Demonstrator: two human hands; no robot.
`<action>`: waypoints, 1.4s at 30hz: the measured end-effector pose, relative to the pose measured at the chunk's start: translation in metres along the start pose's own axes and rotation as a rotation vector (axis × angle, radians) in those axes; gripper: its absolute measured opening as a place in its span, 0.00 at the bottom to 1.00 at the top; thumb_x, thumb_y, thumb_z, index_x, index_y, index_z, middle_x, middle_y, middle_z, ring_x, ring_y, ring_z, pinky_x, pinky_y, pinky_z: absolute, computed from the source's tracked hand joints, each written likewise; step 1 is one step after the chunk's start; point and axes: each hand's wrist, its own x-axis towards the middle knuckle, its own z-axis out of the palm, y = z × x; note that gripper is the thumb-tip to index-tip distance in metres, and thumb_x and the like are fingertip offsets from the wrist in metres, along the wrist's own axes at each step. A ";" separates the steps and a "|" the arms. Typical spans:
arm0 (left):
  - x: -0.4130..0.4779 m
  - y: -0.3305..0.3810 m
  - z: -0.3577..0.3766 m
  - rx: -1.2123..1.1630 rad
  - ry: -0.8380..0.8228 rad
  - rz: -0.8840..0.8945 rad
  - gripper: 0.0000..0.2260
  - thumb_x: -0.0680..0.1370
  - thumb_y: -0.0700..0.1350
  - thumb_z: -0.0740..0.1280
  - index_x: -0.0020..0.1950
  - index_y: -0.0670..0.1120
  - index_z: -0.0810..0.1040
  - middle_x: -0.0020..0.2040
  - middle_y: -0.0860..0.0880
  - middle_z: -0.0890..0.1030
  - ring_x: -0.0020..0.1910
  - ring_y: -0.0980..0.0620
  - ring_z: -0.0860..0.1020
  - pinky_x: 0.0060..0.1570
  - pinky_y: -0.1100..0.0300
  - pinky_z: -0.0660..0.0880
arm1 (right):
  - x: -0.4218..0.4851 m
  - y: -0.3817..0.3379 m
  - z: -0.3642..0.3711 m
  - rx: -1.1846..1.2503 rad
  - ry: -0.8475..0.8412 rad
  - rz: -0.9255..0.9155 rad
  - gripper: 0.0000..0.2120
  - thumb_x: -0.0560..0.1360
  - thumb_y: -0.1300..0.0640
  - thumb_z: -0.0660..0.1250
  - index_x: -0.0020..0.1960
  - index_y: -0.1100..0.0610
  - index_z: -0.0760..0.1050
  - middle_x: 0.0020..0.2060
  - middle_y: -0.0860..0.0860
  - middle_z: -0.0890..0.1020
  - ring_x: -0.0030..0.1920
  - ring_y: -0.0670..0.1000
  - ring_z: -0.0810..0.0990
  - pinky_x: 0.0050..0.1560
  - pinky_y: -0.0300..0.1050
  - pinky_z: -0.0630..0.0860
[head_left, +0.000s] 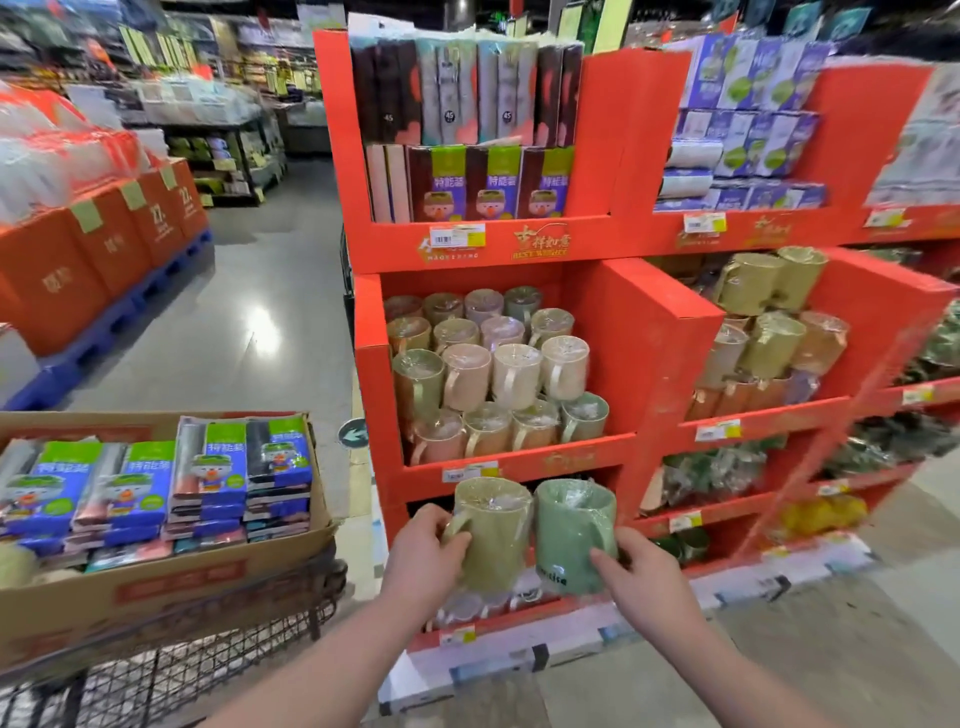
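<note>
Free room and obstacles before the red cardboard display stand (649, 332). The middle compartment is filled to its front lip by stacked plastic-wrapped pastel mugs (493, 374), packed touching one another. The dark lower opening is fronted by the olive plastic-wrapped mug (491, 535) and the green plastic-wrapped mug (571, 535), gripped side by side by the left hand (423, 556) and right hand (639, 577). Low wrapped mugs (478, 605) are seen just beneath. The left flank is bounded by the black wire trolley (208, 660) bearing a brown cardboard box (171, 587). Open grey polished floor (270, 322) is left between trolley and stand.
</note>
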 end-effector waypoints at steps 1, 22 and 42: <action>0.000 0.004 0.003 0.001 0.004 -0.002 0.04 0.77 0.43 0.67 0.46 0.47 0.72 0.41 0.51 0.76 0.42 0.51 0.74 0.40 0.58 0.67 | 0.002 0.003 -0.004 0.004 -0.002 -0.002 0.05 0.78 0.52 0.63 0.46 0.52 0.73 0.38 0.47 0.80 0.40 0.48 0.77 0.38 0.41 0.71; 0.123 0.082 0.018 -0.067 0.115 0.070 0.09 0.76 0.44 0.67 0.41 0.51 0.69 0.36 0.52 0.74 0.37 0.50 0.73 0.38 0.57 0.69 | 0.140 -0.021 -0.058 0.070 0.095 -0.141 0.05 0.79 0.54 0.62 0.44 0.52 0.73 0.35 0.48 0.78 0.36 0.46 0.75 0.36 0.41 0.69; 0.172 0.064 -0.011 -0.066 0.331 -0.024 0.08 0.75 0.43 0.69 0.41 0.52 0.71 0.37 0.52 0.77 0.37 0.56 0.74 0.34 0.69 0.67 | 0.308 -0.122 -0.023 0.076 -0.068 -0.351 0.09 0.78 0.51 0.63 0.54 0.55 0.74 0.44 0.49 0.80 0.42 0.48 0.77 0.41 0.44 0.72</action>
